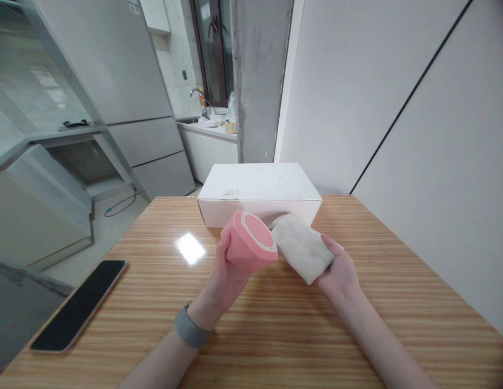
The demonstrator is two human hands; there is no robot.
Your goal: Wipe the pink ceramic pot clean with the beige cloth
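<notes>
Left hand (222, 265) is gripping a pink plastic container (249, 243); right hand (340, 273) is gripping a beige cloth (302, 247), touching the container's rim. White cardboard box (259, 186) is sitting at the bench's (275, 335) far edge, black smartphone (79, 305) lying near its left edge.

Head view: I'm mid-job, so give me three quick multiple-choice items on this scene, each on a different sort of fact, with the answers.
1. Where is the beige textured cloth?
A) On the floor
B) In the right hand
C) In the sink

2. What colour is the rounded plastic object in the left hand?
A) Blue
B) Black
C) Pink

3. What state is the white cardboard box in?
A) Lid shut
B) Lid wide open
C) Crushed flat

1 B: the fingers curl around it.
2 C: its body is pink, with a white-rimmed end.
3 A: the lid sits down over the base.
</notes>
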